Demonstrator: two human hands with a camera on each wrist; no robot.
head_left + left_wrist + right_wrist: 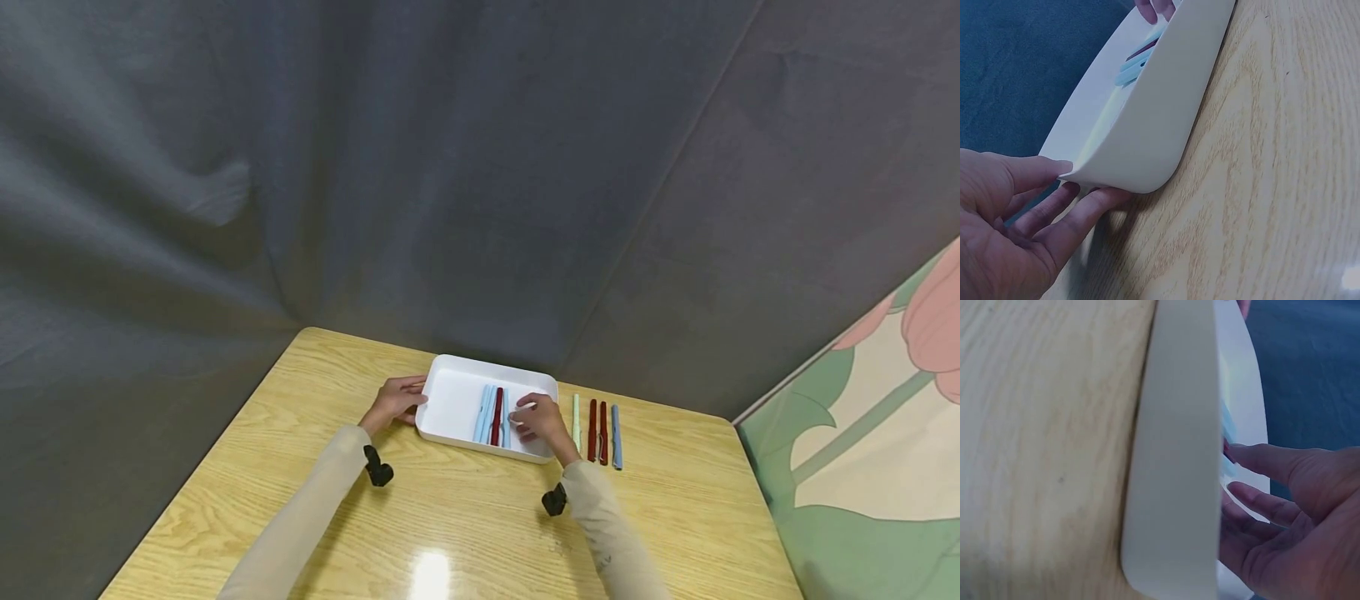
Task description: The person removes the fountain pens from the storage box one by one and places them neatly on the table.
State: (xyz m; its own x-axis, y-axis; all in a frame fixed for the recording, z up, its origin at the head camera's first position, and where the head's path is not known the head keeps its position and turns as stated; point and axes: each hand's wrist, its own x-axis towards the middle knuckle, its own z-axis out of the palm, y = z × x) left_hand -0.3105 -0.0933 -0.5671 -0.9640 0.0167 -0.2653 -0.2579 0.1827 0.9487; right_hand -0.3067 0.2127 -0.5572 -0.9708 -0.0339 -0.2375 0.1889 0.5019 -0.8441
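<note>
A white tray (453, 402) lies on the wooden table. At its left end my left hand (393, 402) grips the rim, thumb on the edge and fingers below, as the left wrist view shows. Inside the tray, side by side, lie light blue pens (481, 413) and one dark red pen (497, 417). My right hand (546, 423) reaches over the tray's right part beside these pens. In the right wrist view its thumb and fingers (1266, 503) are spread apart, with nothing seen between them; the tray wall hides some of the fingertips.
Right of the tray, a pale green pen (576, 421), two dark red pens (592, 429) and a blue pen (617, 437) lie in a row on the table (465, 508). A dark curtain (465, 208) hangs behind the table, and a flower-patterned panel (885, 433) stands at the right.
</note>
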